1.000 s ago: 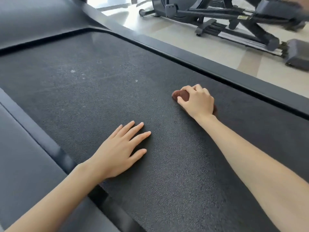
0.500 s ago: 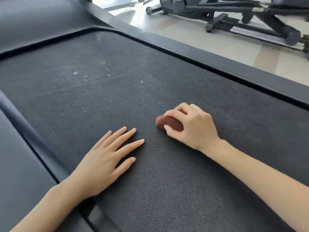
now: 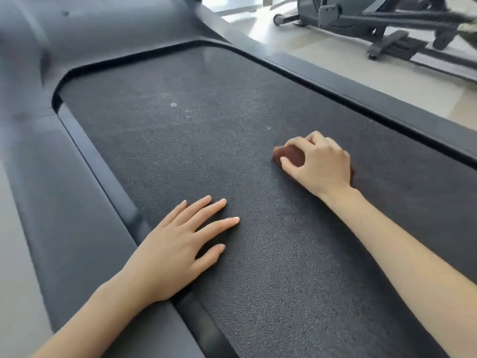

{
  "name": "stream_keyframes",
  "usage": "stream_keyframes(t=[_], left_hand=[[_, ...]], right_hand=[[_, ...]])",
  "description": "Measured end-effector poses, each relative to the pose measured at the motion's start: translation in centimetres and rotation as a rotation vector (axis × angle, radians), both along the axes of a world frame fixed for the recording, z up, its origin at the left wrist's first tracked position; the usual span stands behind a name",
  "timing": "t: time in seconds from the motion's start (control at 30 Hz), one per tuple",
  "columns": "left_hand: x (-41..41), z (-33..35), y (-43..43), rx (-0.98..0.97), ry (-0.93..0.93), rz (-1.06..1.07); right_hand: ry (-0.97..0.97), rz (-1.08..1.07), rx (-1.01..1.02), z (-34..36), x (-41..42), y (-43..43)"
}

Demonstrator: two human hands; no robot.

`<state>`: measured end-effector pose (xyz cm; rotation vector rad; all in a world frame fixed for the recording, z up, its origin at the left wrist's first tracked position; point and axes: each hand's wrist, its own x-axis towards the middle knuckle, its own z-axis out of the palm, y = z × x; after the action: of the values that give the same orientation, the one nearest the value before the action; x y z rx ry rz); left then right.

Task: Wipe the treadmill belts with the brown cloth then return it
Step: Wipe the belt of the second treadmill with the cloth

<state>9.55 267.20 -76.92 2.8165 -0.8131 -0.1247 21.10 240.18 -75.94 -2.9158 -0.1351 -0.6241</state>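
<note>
Crossing the glossy dark grey left side rail (image 3: 103, 164) at the near edge, the left hand (image 3: 178, 244) lay palm down on the black textured rubber treadmill belt (image 3: 284, 280), its fingers straight and spread, holding nothing. Farther up the belt, pale dusty specks (image 3: 173, 104) dotted the surface. Beyond them the belt ran under a grey moulded plastic motor cover (image 3: 103, 27). Along the right ran the dark right side rail (image 3: 361, 91), then a pale polished floor (image 3: 335, 65) with a black-framed exercise machine (image 3: 387, 24) standing on it. The bunched brown cloth (image 3: 290, 155) sat on the belt under the right hand (image 3: 322, 164), whose curled fingers and thumb gripped it. It showed ahead of the thumb and at the heel of the palm. It lay well apart from the left hand, ahead and to the right of those fingertips, with a stretch of belt between.
</note>
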Motion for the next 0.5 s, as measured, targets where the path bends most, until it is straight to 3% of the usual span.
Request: stream_keyframes(t=[0.2,0.3,0.4,0.5], left_hand=[[-0.3,0.3,-0.2,0.027,-0.005,0.009],[-1.2,0.4,0.1,0.035,0.006,0.039],[-1.4,0.5,1.3,0.056,0.021,0.025],[-0.8,0.6,2.3,0.071,0.033,-0.030]], right_hand=[[-0.063,0.424,0.029,-0.3,-14.5,3.0],[-0.061,0.603,0.045,-0.5,-17.7,2.7],[-0.031,0.609,0.069,-0.2,-14.8,2.7],[-0.035,0.407,0.032,-0.2,-8.7,3.9]])
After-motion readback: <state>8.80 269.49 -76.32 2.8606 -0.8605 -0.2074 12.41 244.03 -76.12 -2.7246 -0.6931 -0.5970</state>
